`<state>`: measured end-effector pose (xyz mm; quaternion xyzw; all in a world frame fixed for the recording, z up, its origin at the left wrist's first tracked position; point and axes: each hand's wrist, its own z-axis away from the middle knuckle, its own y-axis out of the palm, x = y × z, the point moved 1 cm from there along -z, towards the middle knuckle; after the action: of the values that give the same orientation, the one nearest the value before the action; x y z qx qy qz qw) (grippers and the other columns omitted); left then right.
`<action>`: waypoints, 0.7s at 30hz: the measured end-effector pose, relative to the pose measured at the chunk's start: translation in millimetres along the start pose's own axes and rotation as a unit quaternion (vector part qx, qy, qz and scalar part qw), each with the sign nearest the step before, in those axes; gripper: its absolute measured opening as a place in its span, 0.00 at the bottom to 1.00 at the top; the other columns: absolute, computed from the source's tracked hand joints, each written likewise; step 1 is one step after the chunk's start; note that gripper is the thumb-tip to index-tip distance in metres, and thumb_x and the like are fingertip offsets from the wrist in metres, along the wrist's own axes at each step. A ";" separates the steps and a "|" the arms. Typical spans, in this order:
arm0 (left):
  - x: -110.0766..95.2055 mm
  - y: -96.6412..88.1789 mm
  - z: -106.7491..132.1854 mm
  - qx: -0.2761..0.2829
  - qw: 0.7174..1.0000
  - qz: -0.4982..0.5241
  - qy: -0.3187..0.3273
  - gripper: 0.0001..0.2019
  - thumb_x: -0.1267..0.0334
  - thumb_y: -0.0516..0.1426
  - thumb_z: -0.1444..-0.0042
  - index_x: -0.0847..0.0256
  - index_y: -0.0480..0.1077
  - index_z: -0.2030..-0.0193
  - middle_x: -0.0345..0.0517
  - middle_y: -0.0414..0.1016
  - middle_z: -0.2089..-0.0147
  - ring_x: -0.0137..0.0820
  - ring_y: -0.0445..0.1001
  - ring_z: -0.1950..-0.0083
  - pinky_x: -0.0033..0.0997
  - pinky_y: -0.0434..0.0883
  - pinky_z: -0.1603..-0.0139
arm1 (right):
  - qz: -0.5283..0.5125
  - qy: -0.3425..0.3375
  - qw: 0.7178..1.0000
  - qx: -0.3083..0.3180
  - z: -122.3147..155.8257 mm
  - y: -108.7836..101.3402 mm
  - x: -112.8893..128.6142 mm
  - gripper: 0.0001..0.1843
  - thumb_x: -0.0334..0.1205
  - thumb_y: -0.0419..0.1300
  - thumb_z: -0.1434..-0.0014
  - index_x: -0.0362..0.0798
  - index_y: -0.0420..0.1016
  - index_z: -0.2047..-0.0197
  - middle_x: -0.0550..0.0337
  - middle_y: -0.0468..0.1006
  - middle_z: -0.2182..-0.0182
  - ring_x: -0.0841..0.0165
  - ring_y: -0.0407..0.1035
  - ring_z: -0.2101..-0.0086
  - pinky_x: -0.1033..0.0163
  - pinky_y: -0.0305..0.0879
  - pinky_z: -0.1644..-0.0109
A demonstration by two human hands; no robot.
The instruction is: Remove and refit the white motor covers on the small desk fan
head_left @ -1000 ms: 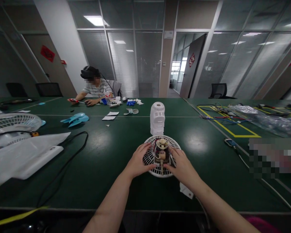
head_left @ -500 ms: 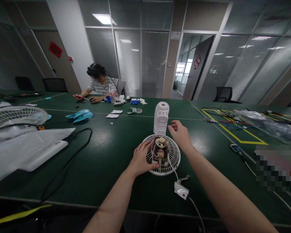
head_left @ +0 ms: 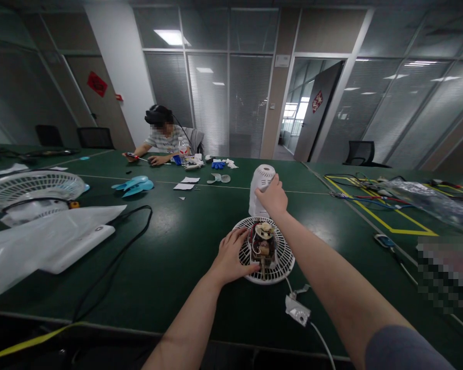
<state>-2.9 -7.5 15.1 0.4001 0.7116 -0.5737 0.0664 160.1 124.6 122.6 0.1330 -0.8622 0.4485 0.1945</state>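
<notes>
A white round fan grille (head_left: 282,257) lies flat on the green table (head_left: 185,241) in front of me, with a bare motor (head_left: 263,244) and its wires mounted at the centre. My left hand (head_left: 231,255) rests on the grille's left side, fingers spread against it. Just behind the grille stands a white vented motor cover (head_left: 261,181). My right hand (head_left: 272,197) is stretched out to it and wrapped round its right side. A small white switch box (head_left: 297,311) on a cable lies near the table's front edge.
At the left lie a white plastic bag (head_left: 31,246), another fan grille (head_left: 31,186) and a black cable (head_left: 116,252). Blue fan blades (head_left: 134,185) and paper scraps lie further back. A person (head_left: 162,141) sits at the far side. Wires and yellow tape (head_left: 374,203) are at the right.
My right hand left the grille, moved forward and closed on the white motor cover. My left hand stayed on the grille. The switch box came into view.
</notes>
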 end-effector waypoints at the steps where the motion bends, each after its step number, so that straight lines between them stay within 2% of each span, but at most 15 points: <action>1: 0.1 -0.2 -0.1 -0.001 1.000 0.003 0.000 0.48 0.45 0.65 0.59 0.49 0.51 0.31 0.49 0.53 0.30 0.49 0.49 0.30 0.53 0.51 0.33 | -0.001 -0.002 1.000 -0.003 -0.1 -1.7 0.5 0.48 0.54 0.56 0.45 0.39 0.40 0.31 0.35 0.64 0.46 0.46 0.68 0.53 0.47 0.65 0.53; 4: 0.6 -0.9 0.0 -0.003 1.000 0.006 0.002 0.48 0.44 0.65 0.59 0.50 0.52 0.32 0.49 0.54 0.31 0.49 0.50 0.30 0.53 0.52 0.33 | -0.022 -0.017 0.999 -0.031 1.8 -15.3 2.1 0.48 0.54 0.55 0.44 0.38 0.39 0.30 0.33 0.63 0.44 0.46 0.68 0.52 0.45 0.64 0.52; 7: 1.2 -0.7 -0.1 -0.009 1.000 0.004 0.005 0.49 0.42 0.65 0.60 0.51 0.53 0.32 0.50 0.54 0.31 0.49 0.51 0.31 0.53 0.53 0.34 | -0.071 -0.064 0.992 -0.083 18.0 -42.9 -0.5 0.49 0.54 0.55 0.43 0.37 0.37 0.30 0.33 0.59 0.40 0.46 0.62 0.45 0.44 0.61 0.45; 10: 2.0 0.7 -0.5 -0.014 1.000 0.000 -0.003 0.49 0.42 0.66 0.62 0.51 0.54 0.33 0.50 0.55 0.32 0.49 0.52 0.32 0.53 0.53 0.35 | -0.109 -0.103 0.984 -0.094 56.6 -73.5 -9.3 0.50 0.54 0.55 0.42 0.41 0.32 0.29 0.37 0.56 0.36 0.49 0.59 0.41 0.46 0.60 0.42; 13: 2.3 1.8 0.0 -0.016 1.000 -0.006 -0.010 0.50 0.42 0.67 0.64 0.49 0.55 0.33 0.49 0.56 0.32 0.49 0.52 0.32 0.53 0.53 0.35 | -0.091 -0.112 0.989 -0.042 105.5 -91.5 -19.2 0.50 0.53 0.56 0.42 0.46 0.32 0.28 0.40 0.58 0.36 0.48 0.63 0.44 0.45 0.63 0.45; 17: 0.7 1.3 2.8 -0.025 1.000 -0.008 0.005 0.48 0.39 0.66 0.63 0.49 0.57 0.35 0.50 0.57 0.33 0.49 0.52 0.33 0.52 0.54 0.36 | -0.040 -0.127 0.990 0.042 154.0 -90.9 -24.6 0.45 0.53 0.55 0.42 0.52 0.38 0.28 0.44 0.66 0.42 0.50 0.68 0.49 0.45 0.66 0.50; 21: -2.2 0.9 5.3 -0.031 0.999 -0.006 -0.003 0.46 0.38 0.65 0.62 0.52 0.59 0.37 0.51 0.59 0.35 0.49 0.55 0.34 0.51 0.56 0.37 | 0.003 -0.117 0.992 0.055 173.5 -82.8 -24.6 0.44 0.54 0.54 0.42 0.52 0.39 0.28 0.45 0.71 0.50 0.51 0.70 0.55 0.47 0.68 0.56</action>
<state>-2.7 -13.1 13.9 0.3919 0.7313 -0.5528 0.0775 177.8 -63.7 80.6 0.1922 -0.8534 0.4773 0.0836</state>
